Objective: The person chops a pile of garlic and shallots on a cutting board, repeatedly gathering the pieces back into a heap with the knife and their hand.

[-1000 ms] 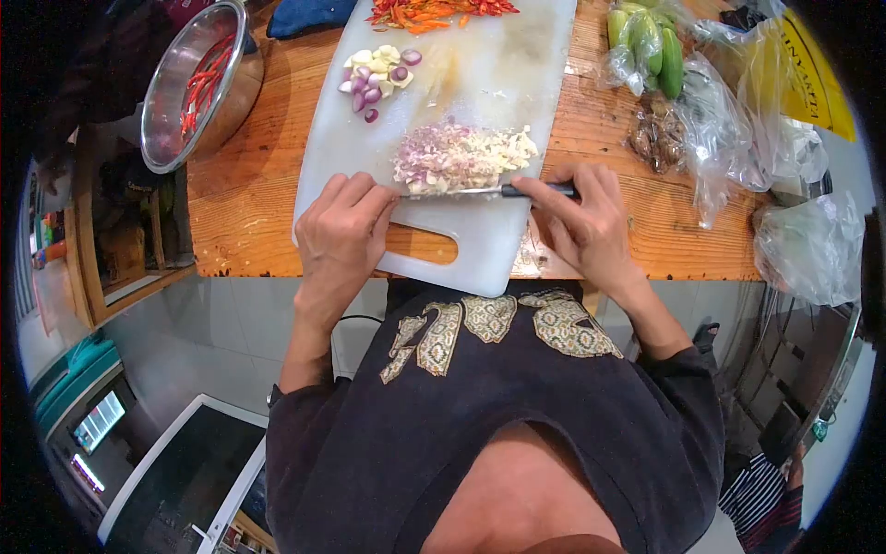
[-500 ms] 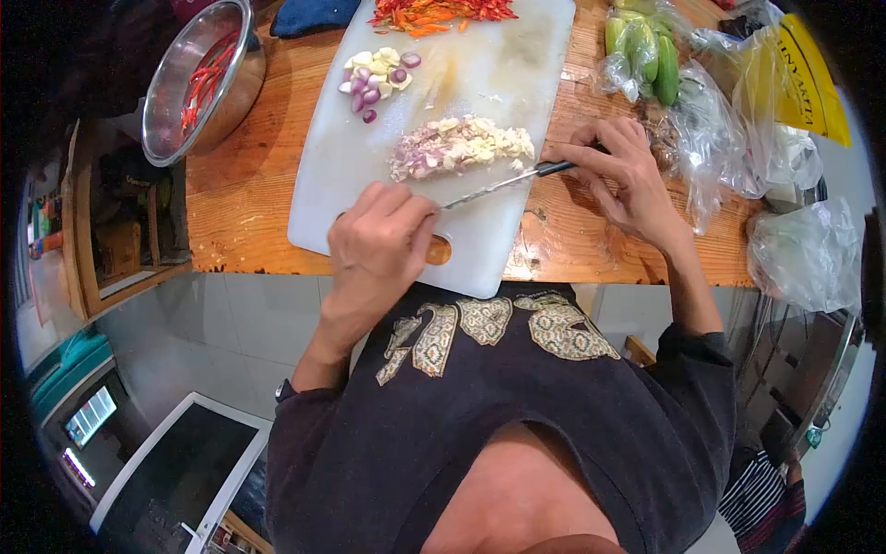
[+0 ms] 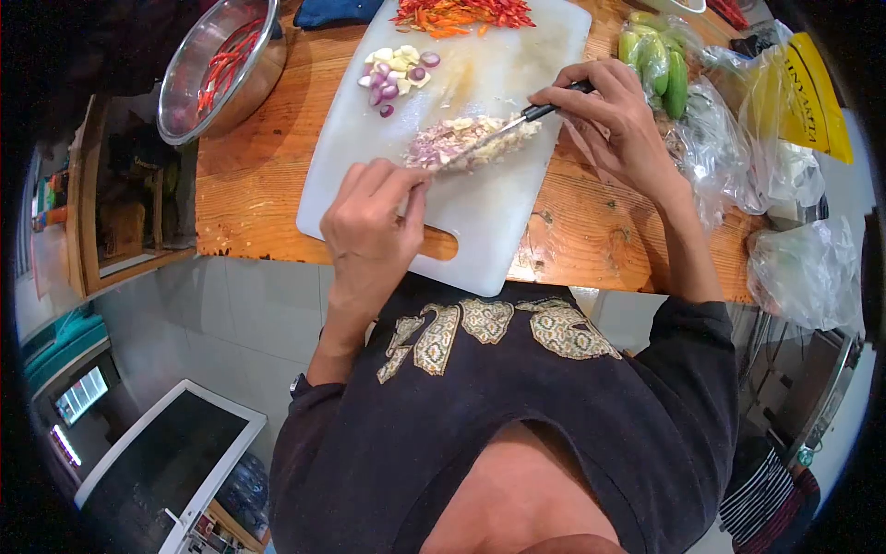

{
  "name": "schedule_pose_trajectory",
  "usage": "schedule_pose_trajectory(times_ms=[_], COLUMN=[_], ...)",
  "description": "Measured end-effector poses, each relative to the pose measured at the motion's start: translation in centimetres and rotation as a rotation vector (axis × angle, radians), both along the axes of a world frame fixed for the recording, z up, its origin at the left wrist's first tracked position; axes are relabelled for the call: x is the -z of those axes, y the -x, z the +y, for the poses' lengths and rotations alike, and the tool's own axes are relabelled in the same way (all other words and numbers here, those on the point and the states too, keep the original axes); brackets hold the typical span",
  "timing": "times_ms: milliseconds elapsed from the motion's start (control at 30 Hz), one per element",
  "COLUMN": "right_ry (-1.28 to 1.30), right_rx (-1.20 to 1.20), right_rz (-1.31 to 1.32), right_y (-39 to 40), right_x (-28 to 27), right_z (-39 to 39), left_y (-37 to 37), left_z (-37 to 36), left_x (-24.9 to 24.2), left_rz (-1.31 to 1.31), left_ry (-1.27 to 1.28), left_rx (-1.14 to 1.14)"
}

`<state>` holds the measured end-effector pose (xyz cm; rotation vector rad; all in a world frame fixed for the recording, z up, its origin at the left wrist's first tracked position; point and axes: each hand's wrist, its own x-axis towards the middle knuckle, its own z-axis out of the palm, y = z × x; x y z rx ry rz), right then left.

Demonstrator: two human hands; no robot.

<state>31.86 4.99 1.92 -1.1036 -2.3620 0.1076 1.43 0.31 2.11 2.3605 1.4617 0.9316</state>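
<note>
My right hand (image 3: pixel 614 115) grips the black handle of a knife (image 3: pixel 517 122) whose blade lies slanted across a pile of chopped shallot and garlic (image 3: pixel 461 140) on a white cutting board (image 3: pixel 489 222). My left hand (image 3: pixel 369 222) rests on the board with its fingertips pressing the knife's tip down beside the pile. Whole peeled shallots and garlic cloves (image 3: pixel 397 72) lie farther back on the board. Sliced red and orange chilli (image 3: pixel 461 13) sits at the board's far edge.
The board lies on a wooden table (image 3: pixel 249 194). A steel bowl (image 3: pixel 217 69) holding red chillies stands at the back left. Green vegetables in a plastic bag (image 3: pixel 657 60), a yellow packet (image 3: pixel 812 92) and more clear bags (image 3: pixel 803 268) crowd the right side.
The knife has swung from the pile's near side up onto the pile, now slanted. My right hand moved away and up with the handle; my left hand shifted right onto the blade tip.
</note>
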Motion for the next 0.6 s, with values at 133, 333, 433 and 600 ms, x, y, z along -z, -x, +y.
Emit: schedule_pose_trajectory(times_ms=[133, 333, 433, 600], right_ry=[-0.018, -0.112, -0.101, 0.015], right_rx=[0.031, 0.199, 0.206, 0.249], right_rz=[-0.002, 0.062, 0.068, 0.100], right_y=[1.2, 4.2, 4.6, 7.2], right_x=[1.4, 0.5, 2.1, 1.3], right_z=[-0.3, -4.4, -5.6, -9.0], left_y=[1.4, 3.3, 4.1, 5.7], left_z=[1.3, 2.6, 3.0, 3.0], left_x=[1.0, 0.6, 0.7, 0.7], left_rz=[0.040, 0.017, 0.071, 0.119], left_ry=[-0.004, -0.021, 0.012, 0.048], left_rx=[0.012, 0.049, 0.108, 0.138])
